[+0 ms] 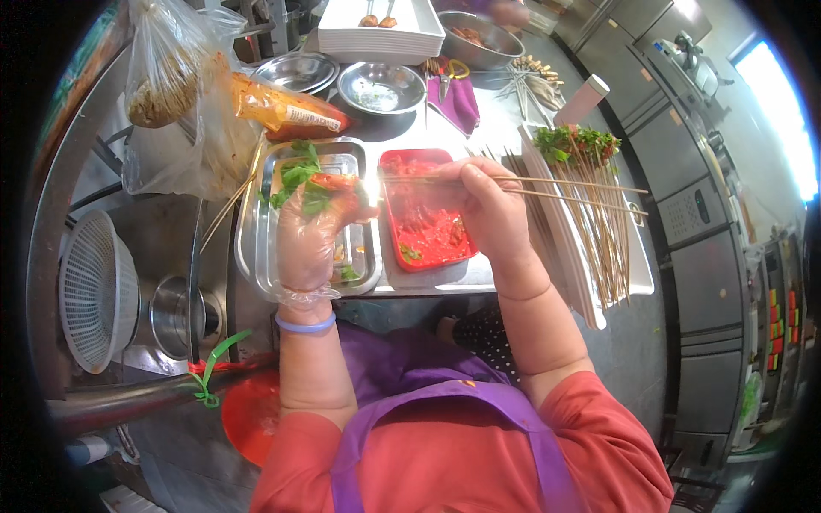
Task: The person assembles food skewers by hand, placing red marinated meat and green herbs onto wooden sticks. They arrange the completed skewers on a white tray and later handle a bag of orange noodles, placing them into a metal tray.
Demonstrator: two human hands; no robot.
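My left hand [311, 240], in a clear plastic glove, grips leafy green herbs [298, 174] with reddish, sauce-coated pieces above a rectangular steel tray [247, 250]. Loose leaves lie on that tray. Two thin wooden skewers [577, 186] are pinched in my bare right hand [490, 202], their shafts pointing left towards the left hand. Glare hides whether their tips touch the food. Below the skewers sits a red plastic tray [392, 234] of raw-looking meat in red sauce [436, 231]. To the right, finished-looking herb skewers [577, 144] rest across a white tray [643, 269].
Steel bowls [381, 88], a sauce-filled plastic bag [282, 112] and stacked white trays [381, 48] stand at the back. Yellow-handled scissors [457, 69] lie on a purple cloth [463, 106]. At left are hanging plastic bags [170, 77] and a white colander [96, 292]. The table's front edge [423, 292] is close.
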